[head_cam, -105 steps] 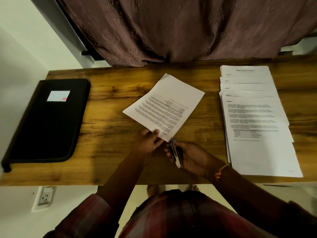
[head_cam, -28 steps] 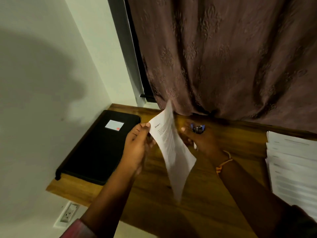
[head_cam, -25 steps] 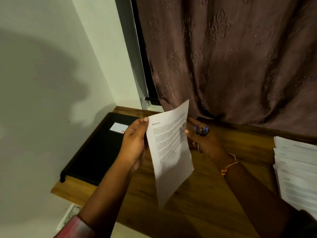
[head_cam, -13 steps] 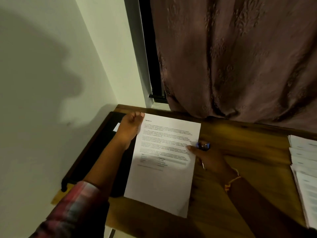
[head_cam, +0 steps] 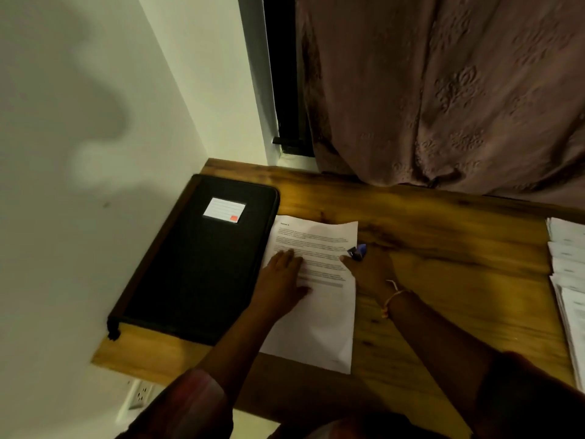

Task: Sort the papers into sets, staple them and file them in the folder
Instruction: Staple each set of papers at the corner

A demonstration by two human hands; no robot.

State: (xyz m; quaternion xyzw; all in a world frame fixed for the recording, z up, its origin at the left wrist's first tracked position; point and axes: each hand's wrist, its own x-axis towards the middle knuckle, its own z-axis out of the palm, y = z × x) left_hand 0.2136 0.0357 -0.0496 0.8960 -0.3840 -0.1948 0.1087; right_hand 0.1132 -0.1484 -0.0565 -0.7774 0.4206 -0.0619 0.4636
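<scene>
Brown patterned curtain point(head_cam: 443, 90) hangs behind the desk, its hem down on the back edge. Pale wall point(head_cam: 79, 153) on your left, with a soft shadow on it. Wooden desk point(head_cam: 443, 264) runs left to right under your arms.

Black folder point(head_cam: 196, 267) lies closed and flat at the desk's left end, against the wall. The paper set point(head_cam: 319, 324) lies flat, printed side up, just beside the folder, its left edge right along the folder's right side; can't tell if it overlaps. The rest of the loose papers point(head_cam: 569, 280) sit fanned at the far right edge of view, well apart from the set.

Your left hand point(head_cam: 281, 277) is flat on the set's left half, fingers straight and together, pressing the page down. Your right hand point(head_cam: 372, 270) is at the set's right edge, fingers curled round the stapler point(head_cam: 357, 251); the thumb tip touches the paper. Only the stapler's blue end shows above the hand.

White label point(head_cam: 224, 210) with a red corner mark is on the folder's top. Thread band point(head_cam: 394, 297) on your right wrist. Wall outlet point(head_cam: 141, 394) sits below the desk's front-left corner.
</scene>
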